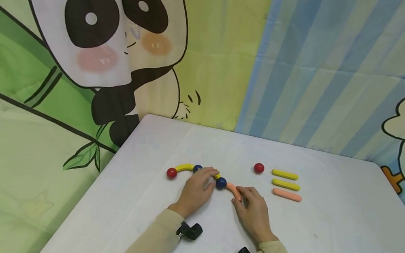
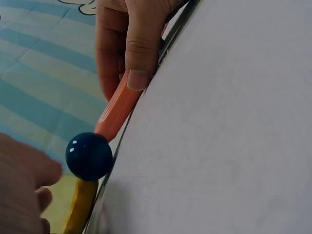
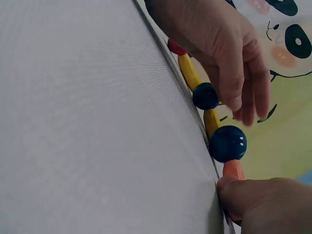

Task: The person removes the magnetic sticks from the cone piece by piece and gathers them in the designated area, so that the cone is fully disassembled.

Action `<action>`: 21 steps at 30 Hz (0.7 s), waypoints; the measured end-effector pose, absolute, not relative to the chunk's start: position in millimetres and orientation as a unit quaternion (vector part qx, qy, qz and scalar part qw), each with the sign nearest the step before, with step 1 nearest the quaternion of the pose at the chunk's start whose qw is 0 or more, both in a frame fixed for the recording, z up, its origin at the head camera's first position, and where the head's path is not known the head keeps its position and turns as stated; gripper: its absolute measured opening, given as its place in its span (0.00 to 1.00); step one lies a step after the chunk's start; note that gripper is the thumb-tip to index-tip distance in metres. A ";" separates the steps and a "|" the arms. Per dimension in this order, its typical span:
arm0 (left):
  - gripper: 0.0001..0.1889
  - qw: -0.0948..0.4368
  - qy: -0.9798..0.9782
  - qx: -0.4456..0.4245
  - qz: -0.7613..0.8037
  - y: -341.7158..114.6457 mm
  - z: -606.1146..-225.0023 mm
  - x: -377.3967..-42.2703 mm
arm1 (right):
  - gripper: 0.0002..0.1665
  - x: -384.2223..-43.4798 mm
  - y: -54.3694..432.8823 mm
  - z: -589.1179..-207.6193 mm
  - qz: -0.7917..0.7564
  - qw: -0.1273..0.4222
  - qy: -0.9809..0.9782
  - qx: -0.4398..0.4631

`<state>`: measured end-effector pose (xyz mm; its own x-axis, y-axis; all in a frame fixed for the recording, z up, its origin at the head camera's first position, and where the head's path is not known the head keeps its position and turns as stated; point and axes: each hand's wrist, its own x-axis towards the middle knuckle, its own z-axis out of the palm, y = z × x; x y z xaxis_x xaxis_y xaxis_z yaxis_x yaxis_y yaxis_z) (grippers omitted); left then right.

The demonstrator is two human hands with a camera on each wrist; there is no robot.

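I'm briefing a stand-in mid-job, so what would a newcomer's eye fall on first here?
Probably the big panda on the backdrop, upper left in the head view. Next, the ball-and-stick chain on the white table, its orange end piece pinched by the right hand, the left hand near its middle. Farther right lie a loose red ball and three straight sticks.
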<state>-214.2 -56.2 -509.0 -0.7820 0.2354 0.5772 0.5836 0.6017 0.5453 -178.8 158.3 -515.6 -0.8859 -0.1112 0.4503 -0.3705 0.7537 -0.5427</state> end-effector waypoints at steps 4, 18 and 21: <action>0.20 0.179 -0.891 -0.264 -0.325 -52.1 -510.1 -212.0 | 0.23 -178.6 157.8 -515.9 0.323 0.204 -0.912 0.150; 0.15 0.163 -0.904 -0.228 -0.324 -48.9 -511.3 -211.6 | 0.14 -179.5 157.9 -514.0 0.338 0.239 -0.904 0.110; 0.15 0.170 -0.902 -0.223 -0.327 -48.8 -511.6 -211.9 | 0.13 -179.4 159.0 -513.7 0.336 0.245 -0.904 0.098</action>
